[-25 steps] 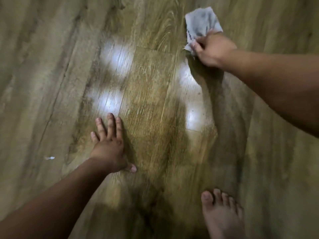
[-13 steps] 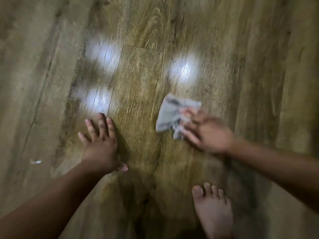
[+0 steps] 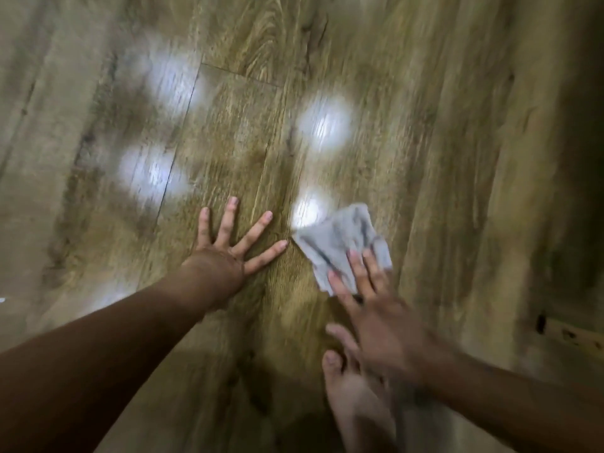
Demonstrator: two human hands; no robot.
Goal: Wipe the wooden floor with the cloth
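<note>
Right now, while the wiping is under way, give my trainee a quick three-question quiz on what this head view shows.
1. True or false: the left hand holds the cloth.
2. Which hand has its fingers on the grey cloth? A) left B) right C) both
3. Fill in: near the bottom edge, beside the right hand, a bare ____ rests on the wooden floor.

Key:
1. False; it lies flat on the floor, fingers spread, with nothing in it.
2. B
3. foot
</note>
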